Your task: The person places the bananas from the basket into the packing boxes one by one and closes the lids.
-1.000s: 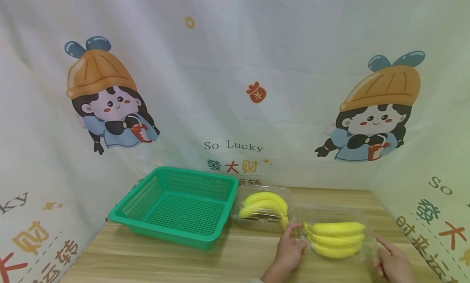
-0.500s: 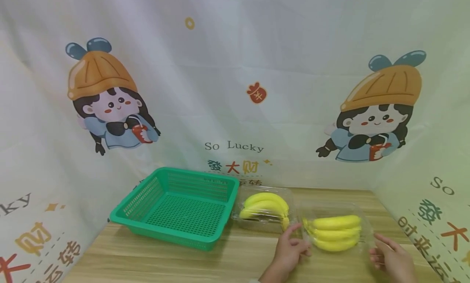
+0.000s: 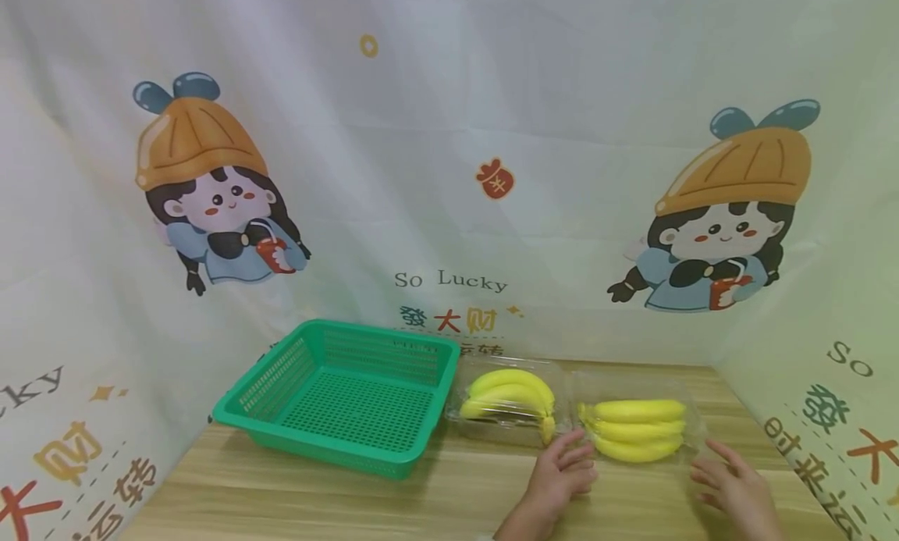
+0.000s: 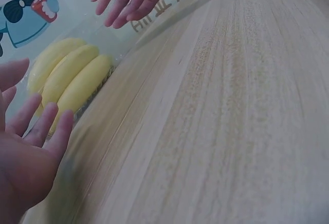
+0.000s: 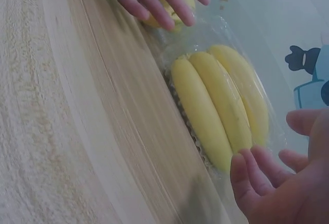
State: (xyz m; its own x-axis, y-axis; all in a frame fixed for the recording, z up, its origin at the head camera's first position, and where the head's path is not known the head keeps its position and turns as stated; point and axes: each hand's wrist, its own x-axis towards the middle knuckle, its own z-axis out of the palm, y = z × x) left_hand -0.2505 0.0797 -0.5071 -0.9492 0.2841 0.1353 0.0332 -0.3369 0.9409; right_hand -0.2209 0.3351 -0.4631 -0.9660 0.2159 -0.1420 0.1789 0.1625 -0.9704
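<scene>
A clear plastic box (image 3: 632,386) on the right of the table holds a bunch of yellow bananas (image 3: 635,432), also seen in both wrist views as bananas (image 4: 72,75) under clear plastic. At its left front corner is my left hand (image 3: 551,486), fingers spread and relaxed, gripping nothing. My right hand (image 3: 737,490) stands beside the right front corner, its fingers loosely bent with nothing in them. In the right wrist view, the right fingertips (image 5: 239,167) overlap the near end of the bananas (image 5: 221,103); whether they touch the box I cannot tell.
Left of that box stands a second clear box (image 3: 516,363) with bananas (image 3: 509,393) inside. A green perforated basket (image 3: 337,443) with nothing in it sits further left. A printed cloth (image 3: 435,135) hangs behind and along both sides of the wooden table (image 3: 449,502).
The right-hand box of bananas has slid away from me, toward the back cloth. Both hands have loosened from its sides, and the right hand has shifted slightly left.
</scene>
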